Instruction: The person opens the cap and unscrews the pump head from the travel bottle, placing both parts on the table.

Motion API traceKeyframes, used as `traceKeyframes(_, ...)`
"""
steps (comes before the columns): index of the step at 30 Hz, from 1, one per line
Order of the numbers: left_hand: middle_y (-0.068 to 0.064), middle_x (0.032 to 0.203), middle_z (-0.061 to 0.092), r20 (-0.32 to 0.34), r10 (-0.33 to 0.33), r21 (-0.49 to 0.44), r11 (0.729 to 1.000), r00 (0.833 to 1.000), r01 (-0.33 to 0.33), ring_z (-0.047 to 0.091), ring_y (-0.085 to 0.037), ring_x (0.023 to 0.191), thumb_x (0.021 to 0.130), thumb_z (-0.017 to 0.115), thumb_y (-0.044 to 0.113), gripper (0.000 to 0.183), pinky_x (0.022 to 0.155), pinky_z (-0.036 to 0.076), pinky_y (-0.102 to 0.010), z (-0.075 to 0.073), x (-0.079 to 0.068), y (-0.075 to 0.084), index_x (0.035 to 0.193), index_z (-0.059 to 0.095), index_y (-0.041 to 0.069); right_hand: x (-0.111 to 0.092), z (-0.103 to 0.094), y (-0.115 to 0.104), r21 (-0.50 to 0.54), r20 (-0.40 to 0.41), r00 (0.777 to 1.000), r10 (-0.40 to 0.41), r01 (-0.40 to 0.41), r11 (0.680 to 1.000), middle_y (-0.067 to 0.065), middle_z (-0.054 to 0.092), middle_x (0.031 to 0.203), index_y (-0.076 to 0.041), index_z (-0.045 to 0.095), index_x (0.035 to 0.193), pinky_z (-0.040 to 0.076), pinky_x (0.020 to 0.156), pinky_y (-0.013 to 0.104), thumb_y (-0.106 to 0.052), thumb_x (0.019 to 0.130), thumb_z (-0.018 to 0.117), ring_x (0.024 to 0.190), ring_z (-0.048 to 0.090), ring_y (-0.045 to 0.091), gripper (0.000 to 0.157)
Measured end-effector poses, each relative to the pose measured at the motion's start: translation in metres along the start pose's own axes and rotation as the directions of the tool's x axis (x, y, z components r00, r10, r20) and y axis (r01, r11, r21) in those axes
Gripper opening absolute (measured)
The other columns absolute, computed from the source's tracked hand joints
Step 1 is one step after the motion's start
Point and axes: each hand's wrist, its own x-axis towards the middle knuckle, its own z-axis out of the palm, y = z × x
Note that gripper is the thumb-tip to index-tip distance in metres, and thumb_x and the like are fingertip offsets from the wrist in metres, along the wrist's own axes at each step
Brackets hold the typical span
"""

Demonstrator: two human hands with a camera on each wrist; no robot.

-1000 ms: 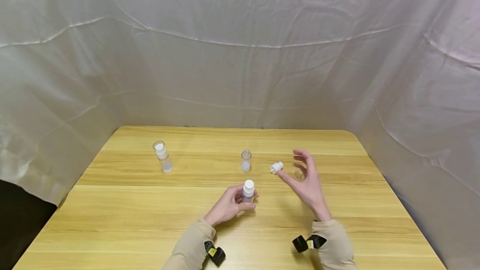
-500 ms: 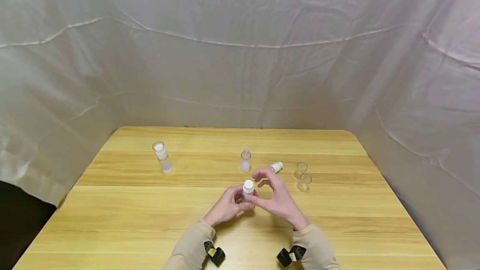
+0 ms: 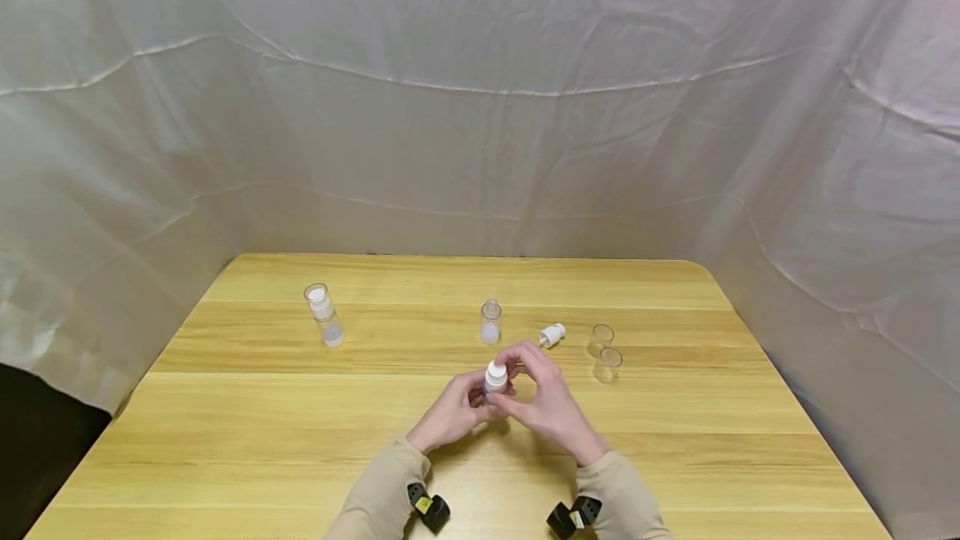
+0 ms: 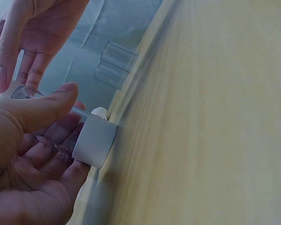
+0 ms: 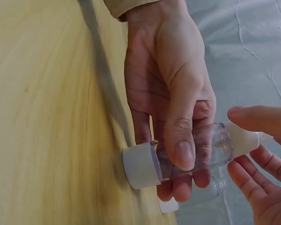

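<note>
My left hand grips the clear body of a small pump bottle at the middle of the table. In the right wrist view, its thick white base lies toward the table and the clear body shows between the left fingers. My right hand pinches the white collar at its top, thumb on one side and fingers on the other. Farther back stands a clear bottle without a pump. To its right a loose white pump head lies on its side.
Two clear caps stand to the right of the loose pump head. Another bottle, with a white pump and clear cap, stands at the left. Grey fabric hangs behind the wooden table.
My right hand has come left from beside the loose pump head to the bottle, and its fingers have closed in on the white top. The left hand has stayed in place.
</note>
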Motion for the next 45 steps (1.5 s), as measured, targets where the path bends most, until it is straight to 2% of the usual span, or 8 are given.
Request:
traceKeyframes(8,-0.025,0.124,0.068,-0.013,0.001,0.027,1.0,1.0,-0.001,0.064,-0.038,0.119,0.089,0.069,-0.001,0.042,0.103,0.05,-0.016,0.0002,0.0003,0.0004,0.129,0.059,-0.009,-0.0009,0.0042,-0.0024,-0.046,-0.033,0.999,0.005,-0.006,0.999,0.008,0.066,0.104,-0.004,0.062,0.11,0.061,0.082,0.028,0.004,0.073,0.084,0.093,0.065,0.021,0.044)
traceKeyframes(21,-0.027,0.123,0.067,-0.004,0.025,0.018,1.0,1.0,-0.025,0.063,-0.035,0.119,0.091,0.069,0.002,0.038,0.1,0.049,-0.012,-0.0004,0.0015,-0.0014,0.125,0.06,-0.011,-0.0024,0.0054,-0.001,-0.009,-0.033,0.999,0.023,-0.023,1.0,0.009,0.067,0.105,-0.004,0.063,0.111,0.062,0.088,0.031,0.007,0.073,0.082,0.093,0.066,0.022,0.044)
traceKeyframes(25,-0.026,0.123,0.067,-0.01,0.014,0.028,1.0,1.0,-0.013,0.063,-0.035,0.118,0.091,0.069,0.001,0.037,0.1,0.048,-0.012,-0.0001,0.0013,-0.0008,0.125,0.06,-0.01,-0.0022,0.0048,-0.0022,0.008,-0.021,0.999,0.041,-0.04,0.999,0.009,0.067,0.107,-0.004,0.063,0.111,0.062,0.09,0.03,0.005,0.074,0.083,0.096,0.065,0.015,0.043)
traceKeyframes(28,-0.024,0.122,0.068,-0.012,0.004,0.04,0.999,1.0,-0.004,0.064,-0.03,0.116,0.091,0.07,0.002,0.037,0.1,0.048,-0.012,-0.0001,0.0011,-0.0003,0.124,0.061,-0.009,-0.0018,0.0044,-0.0034,0.019,-0.011,0.999,0.049,-0.049,0.999,0.009,0.067,0.107,-0.004,0.063,0.111,0.061,0.091,0.029,0.004,0.074,0.083,0.098,0.064,0.012,0.043)
traceKeyframes(35,-0.03,0.121,0.066,0.012,0.019,-0.005,1.0,1.0,-0.019,0.065,-0.018,0.11,0.09,0.067,-0.002,0.038,0.096,0.052,-0.013,-0.0008,0.0012,-0.0018,0.125,0.058,-0.013,-0.0014,0.0036,-0.0024,0.049,0.021,0.998,0.053,-0.054,0.997,0.01,0.068,0.11,-0.004,0.062,0.112,0.06,0.096,0.029,0.008,0.076,0.079,0.102,0.065,0.016,0.042)
traceKeyframes(40,-0.031,0.122,0.066,0.012,0.018,-0.006,1.0,1.0,-0.018,0.066,-0.033,0.115,0.09,0.067,-0.003,0.039,0.097,0.051,-0.013,-0.0013,0.0003,-0.0008,0.127,0.057,-0.014,-0.0013,0.0049,-0.0014,0.047,0.015,0.999,0.044,-0.045,0.998,0.009,0.067,0.11,-0.004,0.062,0.113,0.058,0.097,0.03,0.007,0.076,0.079,0.103,0.065,0.019,0.042)
traceKeyframes(42,-0.03,0.123,0.066,0.008,0.012,0.0,1.0,1.0,-0.012,0.064,-0.039,0.117,0.09,0.067,-0.003,0.039,0.099,0.051,-0.013,-0.0013,-0.0001,-0.0004,0.127,0.057,-0.013,-0.0014,0.0066,-0.0015,0.029,-0.012,0.999,0.037,-0.037,0.999,0.008,0.066,0.109,-0.005,0.062,0.112,0.058,0.094,0.031,0.003,0.075,0.082,0.101,0.064,0.019,0.043)
traceKeyframes(45,-0.028,0.123,0.067,-0.003,0.004,0.02,1.0,1.0,-0.004,0.064,-0.04,0.118,0.09,0.068,-0.002,0.037,0.099,0.051,-0.014,-0.0011,-0.0001,-0.0003,0.125,0.06,-0.01,-0.0015,0.01,-0.0032,-0.021,-0.077,0.996,0.037,-0.038,0.999,0.005,0.065,0.104,-0.007,0.061,0.11,0.057,0.085,0.032,-0.005,0.072,0.089,0.094,0.061,0.016,0.047)
